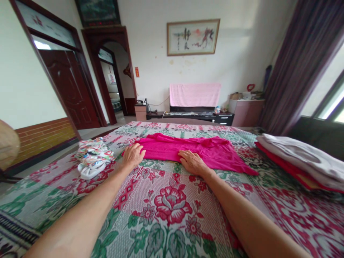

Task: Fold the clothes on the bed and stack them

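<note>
Stretched forward, the left hand (133, 154) and right hand (192, 162) lay palm-down on pink cloth (163, 146), each grip unclasped.

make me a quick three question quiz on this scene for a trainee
1. True or false: the left hand and the right hand both touch the bright pink, wrinkled cloth.
2. The folded fabric stack, pale on top and red beneath, lies on which side of the cloth: (a) left or (b) right?
3. Fill in: large ____ decorate the red, green and white woven cover.

Key:
1. True
2. b
3. flowers
</note>
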### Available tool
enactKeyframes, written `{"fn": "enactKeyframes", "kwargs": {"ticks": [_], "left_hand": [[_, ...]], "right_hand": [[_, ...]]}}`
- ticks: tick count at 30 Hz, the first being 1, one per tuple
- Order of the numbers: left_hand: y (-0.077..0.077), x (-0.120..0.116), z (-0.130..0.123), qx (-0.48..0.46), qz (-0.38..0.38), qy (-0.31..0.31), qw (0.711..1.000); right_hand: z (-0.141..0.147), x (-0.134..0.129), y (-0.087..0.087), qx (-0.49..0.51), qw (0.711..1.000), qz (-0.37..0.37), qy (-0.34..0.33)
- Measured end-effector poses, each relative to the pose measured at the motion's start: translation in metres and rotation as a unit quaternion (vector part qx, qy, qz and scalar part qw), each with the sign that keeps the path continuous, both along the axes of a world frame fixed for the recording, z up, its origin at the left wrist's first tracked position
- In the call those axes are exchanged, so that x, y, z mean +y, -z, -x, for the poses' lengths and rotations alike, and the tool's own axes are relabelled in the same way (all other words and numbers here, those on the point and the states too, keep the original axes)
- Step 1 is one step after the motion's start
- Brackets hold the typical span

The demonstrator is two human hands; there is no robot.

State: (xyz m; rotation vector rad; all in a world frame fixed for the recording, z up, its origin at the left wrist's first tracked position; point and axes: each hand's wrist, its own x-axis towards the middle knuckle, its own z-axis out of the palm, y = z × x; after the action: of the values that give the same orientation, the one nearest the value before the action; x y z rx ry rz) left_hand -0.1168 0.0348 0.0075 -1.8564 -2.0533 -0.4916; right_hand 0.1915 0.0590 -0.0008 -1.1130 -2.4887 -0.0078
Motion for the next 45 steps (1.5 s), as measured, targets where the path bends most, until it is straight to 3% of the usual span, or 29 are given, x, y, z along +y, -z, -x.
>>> {"fn": "enactKeyframes", "kwargs": {"ticks": [5,8,11,17,21,25,31,45], "left_hand": [[-0.003,-0.019,-0.002,-0.039,0.035,0.043,0.998],[0.003,-0.023,0.004,-0.069,0.064,0.042,0.995],[0.011,-0.023,0.010,-0.083,0.044,0.053,0.994],[0.014,-0.017,0.018,-0.087,0.025,0.041,0.995],[0.014,-0.014,0.029,-0.074,0.010,0.041,0.996],[0.019,-0.009,0.042,-0.062,-0.001,0.052,0.997],[0.025,-0.004,0.047,-0.054,-0.027,0.053,0.997],[0.013,0.002,0.067,-0.043,0.053,0.089,0.994]], "right_hand": [[0.001,-0.002,-0.003,0.052,0.999,-0.014,-0.006],[-0.001,-0.009,-0.005,0.096,0.994,-0.045,0.004],[-0.011,-0.021,-0.007,0.101,0.993,-0.056,0.027],[-0.061,-0.042,-0.019,0.106,0.983,-0.057,0.135],[-0.101,-0.043,-0.020,0.072,0.980,0.001,0.186],[-0.122,-0.038,-0.009,0.055,0.984,0.056,0.163],[-0.127,-0.032,0.003,0.091,0.982,0.014,0.162],[-0.141,-0.023,-0.012,0.055,0.987,0.093,0.122]]}}
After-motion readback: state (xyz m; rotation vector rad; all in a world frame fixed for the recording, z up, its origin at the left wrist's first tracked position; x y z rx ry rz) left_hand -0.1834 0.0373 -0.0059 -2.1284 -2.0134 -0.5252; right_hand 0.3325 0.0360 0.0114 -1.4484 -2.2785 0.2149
